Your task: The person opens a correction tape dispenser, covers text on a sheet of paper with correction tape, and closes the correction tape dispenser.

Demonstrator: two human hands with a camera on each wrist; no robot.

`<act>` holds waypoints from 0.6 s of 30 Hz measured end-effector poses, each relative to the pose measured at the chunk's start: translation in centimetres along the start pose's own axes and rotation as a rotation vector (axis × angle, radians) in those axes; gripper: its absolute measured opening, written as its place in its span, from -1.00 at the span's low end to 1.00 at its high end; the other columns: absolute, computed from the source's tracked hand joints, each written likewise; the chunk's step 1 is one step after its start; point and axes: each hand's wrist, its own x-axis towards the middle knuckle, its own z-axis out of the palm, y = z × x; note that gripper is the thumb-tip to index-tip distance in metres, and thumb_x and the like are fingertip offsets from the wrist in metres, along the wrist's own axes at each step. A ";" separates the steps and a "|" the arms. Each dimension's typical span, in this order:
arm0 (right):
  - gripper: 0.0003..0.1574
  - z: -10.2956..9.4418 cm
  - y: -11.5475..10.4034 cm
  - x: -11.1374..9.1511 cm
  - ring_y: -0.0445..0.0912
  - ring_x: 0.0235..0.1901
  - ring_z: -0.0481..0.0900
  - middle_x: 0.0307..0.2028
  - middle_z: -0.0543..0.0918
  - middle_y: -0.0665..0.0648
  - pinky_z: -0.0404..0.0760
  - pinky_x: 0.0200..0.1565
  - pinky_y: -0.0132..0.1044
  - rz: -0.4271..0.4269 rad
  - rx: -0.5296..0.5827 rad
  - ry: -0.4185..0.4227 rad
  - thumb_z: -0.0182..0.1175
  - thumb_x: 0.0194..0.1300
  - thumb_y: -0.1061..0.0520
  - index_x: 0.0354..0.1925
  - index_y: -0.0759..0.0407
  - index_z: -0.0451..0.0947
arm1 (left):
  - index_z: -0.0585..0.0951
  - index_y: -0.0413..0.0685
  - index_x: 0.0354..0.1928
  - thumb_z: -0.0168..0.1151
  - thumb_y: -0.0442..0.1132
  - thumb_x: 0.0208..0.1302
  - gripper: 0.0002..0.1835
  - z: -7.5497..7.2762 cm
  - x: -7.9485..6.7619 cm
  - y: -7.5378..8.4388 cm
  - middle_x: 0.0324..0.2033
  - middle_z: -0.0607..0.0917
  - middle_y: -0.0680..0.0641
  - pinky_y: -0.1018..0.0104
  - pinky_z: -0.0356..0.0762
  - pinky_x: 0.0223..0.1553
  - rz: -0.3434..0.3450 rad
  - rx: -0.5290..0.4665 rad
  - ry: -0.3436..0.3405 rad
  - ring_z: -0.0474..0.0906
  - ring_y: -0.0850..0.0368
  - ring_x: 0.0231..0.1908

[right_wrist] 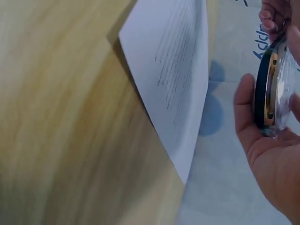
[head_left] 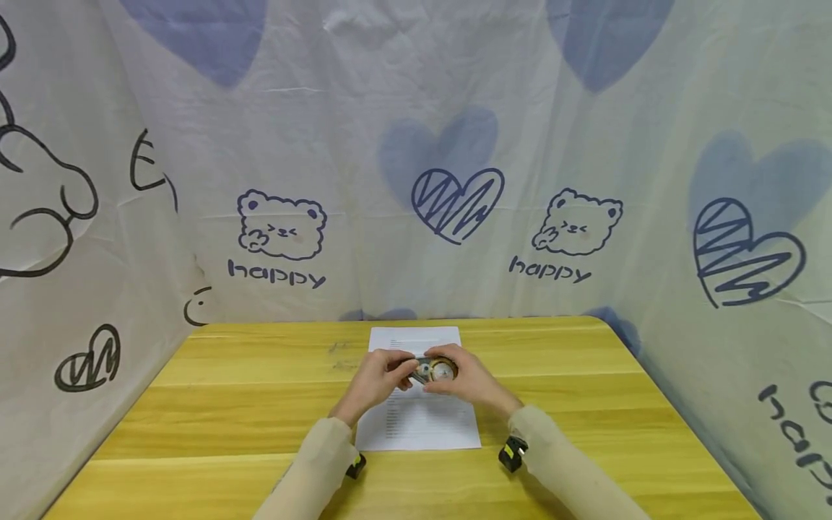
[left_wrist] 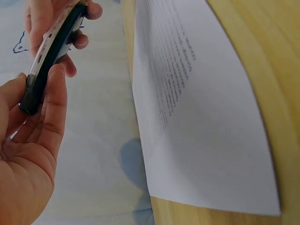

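Held up over the paper is a correction tape dispenser (head_left: 442, 371), with a round white reel behind a clear cover and a dark green back. My left hand (head_left: 375, 378) pinches its narrow end between thumb and fingers. The wide end is gripped by my right hand (head_left: 469, 377), thumb on the near edge and fingers on the far edge. Seen edge-on, the dispenser (left_wrist: 54, 54) slants between both hands in the left wrist view. From the right wrist, the dispenser's (right_wrist: 267, 93) clear side and orange-gold inner edge show above my right palm (right_wrist: 281, 159).
Beneath the hands a printed sheet of paper (head_left: 432, 426) lies on the yellow wooden table (head_left: 227, 404). Pale cloth walls (head_left: 364, 144) with heart and bear drawings rise behind the table and along both sides.
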 end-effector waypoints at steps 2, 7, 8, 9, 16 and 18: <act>-0.23 0.1 -0.1 0.0 -0.03 0.03 0.54 0.13 0.56 0.11 0.57 0.06 -0.11 -0.028 -0.061 0.001 0.50 0.07 -0.05 0.21 0.13 0.51 | 0.70 -0.15 -0.03 0.13 -0.12 0.44 -0.71 0.1 0.1 0.0 -0.35 0.76 -0.21 -0.04 0.71 -0.34 0.006 0.022 0.000 0.71 -0.05 -0.47; -0.25 0.2 -0.2 0.0 -0.09 -0.01 0.56 0.10 0.60 0.07 0.59 0.01 -0.18 -0.027 -0.151 0.002 0.47 0.11 -0.07 0.23 0.10 0.51 | 0.71 -0.08 -0.08 0.12 -0.11 0.45 -0.74 0.2 0.2 0.3 -0.40 0.75 -0.21 0.02 0.70 -0.40 0.014 0.079 0.005 0.68 0.04 -0.52; -0.25 0.2 -0.2 0.0 -0.11 -0.02 0.57 0.10 0.61 0.06 0.60 0.00 -0.19 -0.022 -0.174 0.006 0.46 0.12 -0.09 0.23 0.08 0.51 | 0.71 -0.06 -0.09 0.12 -0.10 0.45 -0.74 0.2 0.2 0.3 -0.40 0.75 -0.17 0.07 0.71 -0.42 0.021 0.096 0.009 0.68 0.02 -0.52; -0.25 0.2 -0.2 0.0 -0.11 -0.02 0.57 0.10 0.61 0.05 0.60 -0.01 -0.19 -0.015 -0.184 0.008 0.45 0.12 -0.09 0.24 0.08 0.50 | 0.72 -0.04 -0.09 0.12 -0.09 0.45 -0.74 0.2 0.3 0.3 -0.40 0.75 -0.13 0.13 0.70 -0.44 0.032 0.119 0.013 0.68 0.00 -0.51; -0.26 -0.3 -0.7 -0.2 -0.09 0.00 0.59 0.13 0.62 0.05 0.61 0.01 -0.15 0.004 -0.222 0.030 0.43 0.14 -0.11 0.25 0.06 0.51 | 0.72 0.05 -0.10 0.10 0.02 0.45 -0.70 -0.1 0.4 0.5 -0.41 0.73 0.13 0.46 0.54 -0.45 0.154 0.384 0.057 0.60 0.25 -0.48; -0.27 -0.6 -0.6 -0.3 -0.08 0.00 0.59 0.13 0.63 0.06 0.61 0.02 -0.14 0.012 -0.229 0.038 0.43 0.13 -0.10 0.24 0.05 0.52 | 0.72 0.04 -0.08 0.10 0.06 0.44 -0.67 -0.2 0.4 0.5 -0.41 0.72 0.15 0.48 0.51 -0.44 0.170 0.456 0.065 0.54 0.36 -0.49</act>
